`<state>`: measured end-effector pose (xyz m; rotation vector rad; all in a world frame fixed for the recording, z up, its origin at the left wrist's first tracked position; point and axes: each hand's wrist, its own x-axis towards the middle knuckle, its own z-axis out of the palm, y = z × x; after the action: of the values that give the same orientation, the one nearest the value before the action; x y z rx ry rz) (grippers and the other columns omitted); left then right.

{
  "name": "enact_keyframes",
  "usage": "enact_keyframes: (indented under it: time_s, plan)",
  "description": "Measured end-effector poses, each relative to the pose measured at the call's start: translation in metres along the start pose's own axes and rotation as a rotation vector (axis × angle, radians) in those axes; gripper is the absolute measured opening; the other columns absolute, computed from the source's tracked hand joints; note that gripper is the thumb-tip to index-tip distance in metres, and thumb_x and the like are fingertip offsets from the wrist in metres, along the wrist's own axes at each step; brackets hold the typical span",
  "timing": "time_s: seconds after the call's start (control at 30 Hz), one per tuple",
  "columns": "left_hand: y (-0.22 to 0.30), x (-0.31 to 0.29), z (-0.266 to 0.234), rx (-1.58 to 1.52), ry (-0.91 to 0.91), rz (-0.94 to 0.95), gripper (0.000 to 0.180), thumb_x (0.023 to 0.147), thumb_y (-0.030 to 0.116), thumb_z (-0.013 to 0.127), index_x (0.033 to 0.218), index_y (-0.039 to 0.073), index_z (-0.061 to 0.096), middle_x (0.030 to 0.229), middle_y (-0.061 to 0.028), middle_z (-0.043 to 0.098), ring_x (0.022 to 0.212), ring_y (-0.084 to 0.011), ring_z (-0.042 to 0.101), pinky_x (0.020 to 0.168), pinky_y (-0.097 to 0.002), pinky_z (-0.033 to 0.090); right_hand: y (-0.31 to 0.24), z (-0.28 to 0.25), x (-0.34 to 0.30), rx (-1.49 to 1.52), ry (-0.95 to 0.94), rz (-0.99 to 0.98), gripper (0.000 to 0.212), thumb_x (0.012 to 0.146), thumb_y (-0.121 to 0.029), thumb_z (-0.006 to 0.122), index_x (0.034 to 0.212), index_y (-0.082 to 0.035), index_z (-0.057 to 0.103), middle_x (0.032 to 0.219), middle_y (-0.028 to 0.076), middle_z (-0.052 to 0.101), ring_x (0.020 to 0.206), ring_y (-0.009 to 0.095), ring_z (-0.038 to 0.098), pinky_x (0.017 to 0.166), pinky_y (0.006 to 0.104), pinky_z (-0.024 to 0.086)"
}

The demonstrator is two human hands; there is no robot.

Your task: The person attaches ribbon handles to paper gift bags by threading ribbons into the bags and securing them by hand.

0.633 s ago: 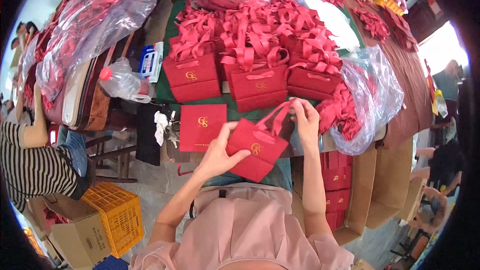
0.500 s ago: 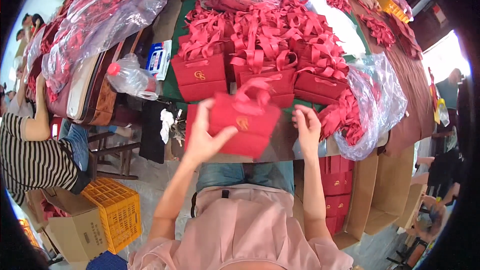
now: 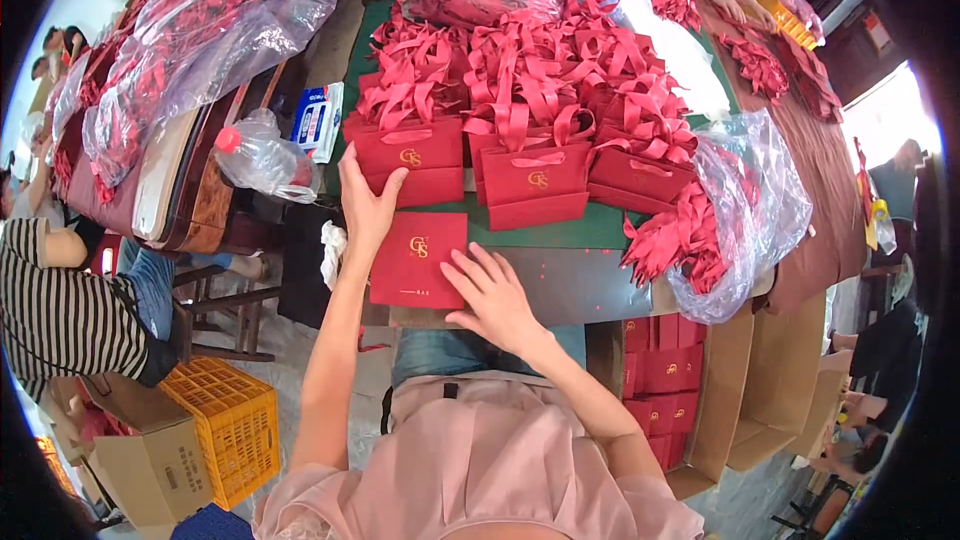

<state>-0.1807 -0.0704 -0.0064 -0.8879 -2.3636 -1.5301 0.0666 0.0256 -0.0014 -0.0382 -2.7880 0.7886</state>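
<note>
My left hand (image 3: pixel 368 198) is at the left side of a red gift bag (image 3: pixel 430 175) in the front row, its thumb across the front and its fingers along the edge. Fingers spread, my right hand (image 3: pixel 495 302) rests on the right edge of a flat red gift bag (image 3: pixel 418 275). This flat one lies at the table's near edge and shows no ribbon handles. Beyond my hands stand several rows of red gift bags (image 3: pixel 535 185) with ribbon handles looped upward.
Red ribbons (image 3: pixel 685 240) spill from a clear plastic bag (image 3: pixel 755 200) at the right. A plastic bottle (image 3: pixel 265 155) and a wipes packet (image 3: pixel 318 120) lie left. Under the table's right side, cardboard boxes (image 3: pixel 720 400) hold red bags. People work at neighbouring tables.
The ribboned bag from my left hand now stands in the front row. My right hand has come down and left onto the flat bag, which is now uncovered.
</note>
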Motion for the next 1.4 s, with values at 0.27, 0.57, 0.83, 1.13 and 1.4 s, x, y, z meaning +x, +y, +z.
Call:
enact_keyframes:
  time_s: [0.27,0.57,0.83,1.13,1.4]
  plan:
    - [-0.002,0.004,0.004,0.267,0.052,0.064,0.089,0.078,0.025,0.086,0.144,-0.006,0.035,0.121,-0.0259,0.05,0.113,-0.0409,0.05,0.099,-0.0467,0.041,0.015,0.014,-0.023,-0.138,-0.044,-0.048,0.053,0.089,-0.03,0.069,0.138,-0.012,0.056,0.148,0.009,0.05,0.14,0.029,0.042,0.117,0.053,0.028]
    - [0.001,-0.016,-0.006,0.287,0.05,0.06,0.082,0.085,0.022,0.078,0.149,-0.001,0.033,0.136,-0.0265,0.04,0.128,-0.0414,0.039,0.11,-0.0489,0.033,0.022,-0.006,-0.076,-0.109,0.158,-0.048,0.051,0.085,-0.02,0.072,0.134,-0.009,0.059,0.139,0.005,0.059,0.121,0.022,0.06,0.108,0.0452,0.043]
    - [0.028,-0.049,-0.013,0.216,0.076,0.001,0.074,0.087,0.011,0.073,0.151,0.005,0.035,0.137,-0.019,0.039,0.112,-0.0293,0.049,0.087,-0.0372,0.047,0.035,-0.029,-0.118,0.129,0.414,-0.017,0.042,0.08,-0.001,0.068,0.123,-0.002,0.067,0.124,0.015,0.067,0.106,0.031,0.068,0.091,0.0397,0.056]
    - [0.07,-0.098,-0.002,0.036,-0.12,0.021,0.038,0.087,0.0,0.067,0.124,0.005,0.061,0.119,-0.013,0.054,0.097,-0.0237,0.055,0.079,-0.0332,0.049,0.053,-0.047,-0.138,-0.136,0.506,0.093,0.043,0.078,-0.008,0.076,0.12,-0.007,0.069,0.119,0.012,0.067,0.101,0.03,0.067,0.092,0.0417,0.057]
    - [0.111,-0.135,0.038,-0.096,-0.411,0.189,0.022,0.084,0.002,0.07,0.105,0.006,0.07,0.105,-0.0124,0.063,0.097,-0.031,0.061,0.084,-0.0395,0.05,0.08,-0.06,-0.134,-0.223,0.477,0.2,0.032,0.08,-0.008,0.072,0.111,-0.013,0.072,0.113,0.008,0.065,0.093,0.027,0.064,0.079,0.0382,0.051]
